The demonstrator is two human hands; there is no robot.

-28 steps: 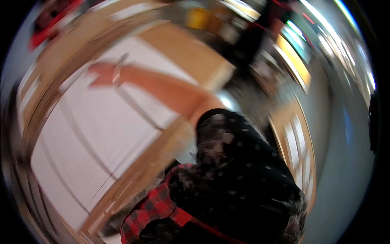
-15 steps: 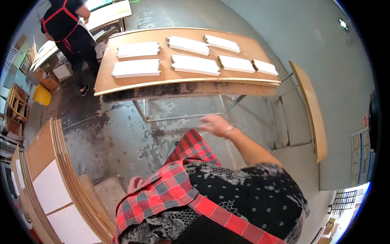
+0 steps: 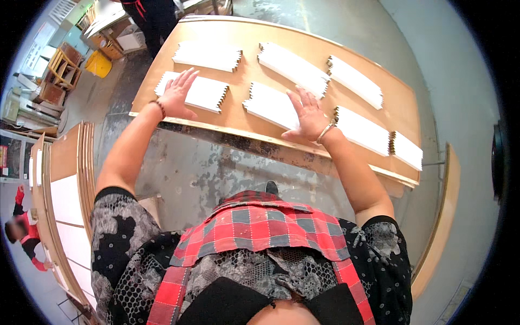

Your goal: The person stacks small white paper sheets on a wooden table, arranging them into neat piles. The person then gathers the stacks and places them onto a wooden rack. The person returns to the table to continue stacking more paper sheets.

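Stacks of white panels with jagged, staggered ends lie in two rows on a brown board-topped table (image 3: 222, 33). Fingers spread, my left hand (image 3: 176, 97) is over the front-left stack (image 3: 208, 93) and hides part of it. My right hand (image 3: 310, 116), also open, is at the right end of the front middle stack (image 3: 268, 105). Whether either palm touches the panels I cannot tell. Behind these lie a back-left stack (image 3: 207, 56), a back middle stack (image 3: 294, 67) and a back-right stack (image 3: 355, 81). Right of my right hand are a longer stack (image 3: 360, 130) and a shorter one (image 3: 407, 151).
Upright boards (image 3: 67, 157) lean together at my left, with a person in red and black (image 3: 32, 227) beyond. Another person (image 3: 150, 21) stands behind the table's far-left corner. A yellow bucket (image 3: 98, 64) sits on the floor; a long board (image 3: 441, 211) stands along the right wall.
I have turned and come closer to the table. Both hands have risen from near my body to over the front row of panels. A second person has come into view at the left.
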